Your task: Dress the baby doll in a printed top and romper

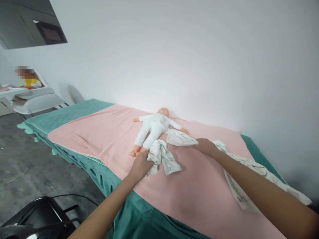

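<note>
A baby doll (154, 122) with white cloth on its body, arms and legs lies on its back on the pink sheet (99, 132), arms spread. Close to its feet, my left hand (142, 165) is closed on a bunched white baby garment (170, 161) with a small green print. To the right of the doll, my right hand (205, 147) pinches the tip of a plain white cloth (180, 137), whose other end reaches the doll's side. The exact kind of either cloth is unclear.
Another pale printed garment (243, 199) lies behind and below my right forearm. A green cover (67, 114) shows around the pink sheet. A wall rises behind the bed. At far left stands a white chair (42, 103); a black glossy object (37, 215) is at lower left.
</note>
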